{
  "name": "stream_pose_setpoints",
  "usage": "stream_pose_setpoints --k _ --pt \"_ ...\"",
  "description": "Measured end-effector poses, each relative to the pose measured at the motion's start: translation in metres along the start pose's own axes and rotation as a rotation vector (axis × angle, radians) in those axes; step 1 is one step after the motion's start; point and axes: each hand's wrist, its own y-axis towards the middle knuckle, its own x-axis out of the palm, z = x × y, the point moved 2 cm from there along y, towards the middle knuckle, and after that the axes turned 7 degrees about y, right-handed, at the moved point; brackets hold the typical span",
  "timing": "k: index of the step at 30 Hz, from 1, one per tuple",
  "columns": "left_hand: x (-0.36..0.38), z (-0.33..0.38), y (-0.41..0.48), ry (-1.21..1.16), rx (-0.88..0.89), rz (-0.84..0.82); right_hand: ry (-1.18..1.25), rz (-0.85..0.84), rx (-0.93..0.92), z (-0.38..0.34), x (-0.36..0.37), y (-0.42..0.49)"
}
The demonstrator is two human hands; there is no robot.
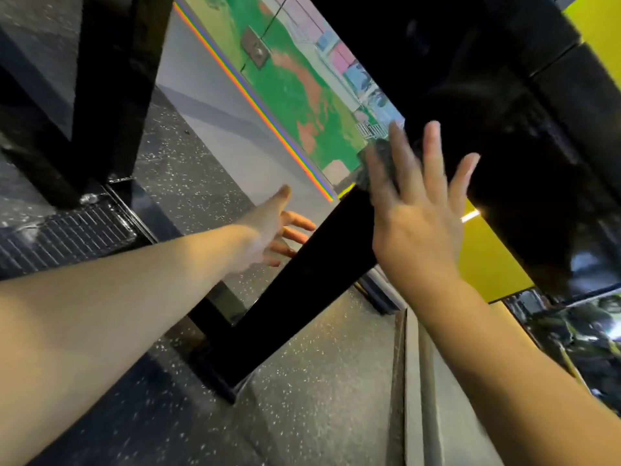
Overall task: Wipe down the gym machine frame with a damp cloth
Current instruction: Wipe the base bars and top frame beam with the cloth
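Only the head camera here, and it's tilted pretty hard. The right hand (pixel 420 223) is up flat against the top end of the slanted black bar (pixel 302 297) of the machine. Its fingers (pixel 431 153) are spread wide and straight, and they press the cloth (pixel 381 156) onto the metal. The cloth is a dark grey wad that peeks out between thumb and first finger. It's blurry, so can't tell how it's folded.

The left hand (pixel 268 237) is lower down, just beside the same bar. Its fingers (pixel 299 225) are straight and a bit apart, not holding anything, and the tips go behind the bar's edge, so can't tell if they touch it.

Around it: a black upright post (pixel 111 95) upper left, with a ribbed metal plate (pixel 67 230) at its foot. A big dark block (pixel 487 79) of the machine fills the upper right and hangs over the right hand. The speckled rubber floor (pixel 302 415) is underneath, with a grey step (pixel 413 381) along the right. Behind are a green painted wall (pixel 285 79) with a rainbow stripe (pixel 255 99) and a yellow wall (pixel 487 264).

Count: two hands, one cloth, one slanted bar, one post, one plate.
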Motion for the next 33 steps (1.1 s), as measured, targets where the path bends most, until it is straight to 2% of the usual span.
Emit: stream_pose_setpoints --k 3,5,6,8,11,14,15,18,19,21,23,26,28,31,33 --pt "-0.002 -0.004 0.009 0.0 0.056 -0.034 -0.04 0.065 0.095 0.007 -0.005 0.01" --pt "-0.003 -0.016 0.013 -0.021 0.051 -0.032 -0.001 0.006 0.053 -0.019 0.011 -0.009" --pt "-0.005 -0.024 0.016 -0.037 0.041 -0.015 0.01 -0.048 -0.002 -0.038 0.025 -0.027" --pt "-0.007 -0.034 0.015 -0.053 0.018 0.023 0.025 -0.261 -0.174 -0.08 0.058 -0.077" --pt "-0.01 -0.048 0.007 0.136 -0.039 0.031 -0.033 -0.63 -0.474 -0.133 0.096 -0.144" --pt "-0.014 -0.054 0.0 0.326 -0.069 0.017 -0.02 -0.738 -0.559 -0.142 0.097 -0.156" --pt "-0.013 -0.054 0.001 0.323 -0.062 0.003 0.026 -0.703 -0.517 -0.134 0.09 -0.149" --pt "-0.014 -0.051 0.003 0.27 -0.051 -0.045 0.115 -0.261 -0.218 -0.099 0.063 -0.114" --pt "-0.015 -0.052 0.007 0.278 -0.047 -0.041 0.122 -0.172 -0.127 -0.089 0.057 -0.106" --pt "-0.023 -0.059 0.015 0.299 -0.023 0.036 0.092 -0.094 -0.035 -0.086 0.055 -0.102" --pt "-0.034 -0.075 0.021 0.375 -0.035 0.129 0.076 -0.129 -0.052 -0.104 0.07 -0.113" --pt "-0.063 -0.102 0.019 0.73 -0.034 0.318 0.103 -0.321 -0.284 -0.157 0.106 -0.146" --pt "-0.08 -0.119 0.015 0.937 -0.011 0.341 0.109 -0.433 -0.473 -0.191 0.129 -0.178" --pt "-0.091 -0.136 0.014 1.011 0.018 0.36 0.071 -0.798 -0.68 -0.225 0.154 -0.216" --pt "-0.095 -0.136 0.011 1.063 0.1 0.42 0.103 -0.779 -0.791 -0.228 0.164 -0.233"
